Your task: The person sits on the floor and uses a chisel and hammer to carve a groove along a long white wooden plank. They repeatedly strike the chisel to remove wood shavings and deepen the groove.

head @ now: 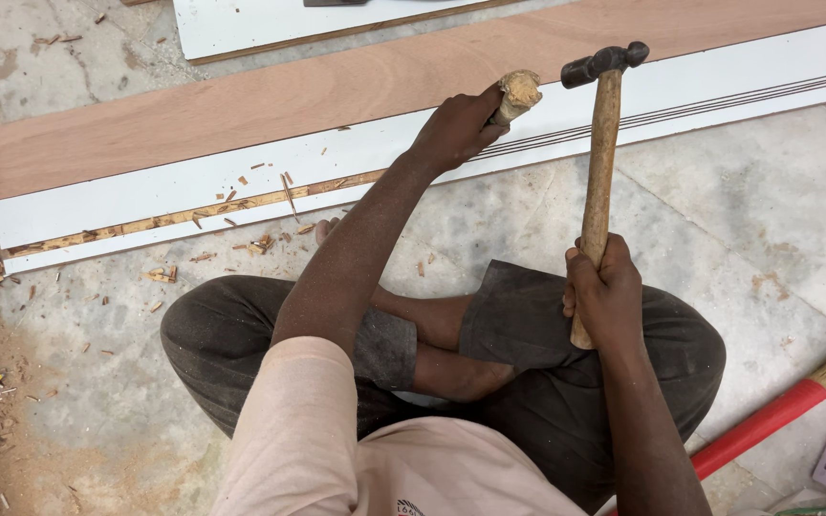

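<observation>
**Hammer raised beside a chisel on a white board**

Head view: a person sits cross-legged on a stone floor, seen from above. The left hand, just above the centre of the frame, is clenched around a chisel; only its battered wooden butt shows above the fist, and the blade is hidden. The chisel stands on a long white board that runs slantwise across the upper half of the frame. A groove with raw wood showing runs along the board's left part, and thin dark lines continue to the right.

The right hand, right of centre, grips the lower end of a hammer. Its wooden handle points up, and the dark metal head sits just beside the chisel's butt, apart from it.

Wood chips lie scattered on the board and floor at left. A broom with a red handle lies at lower right.
</observation>
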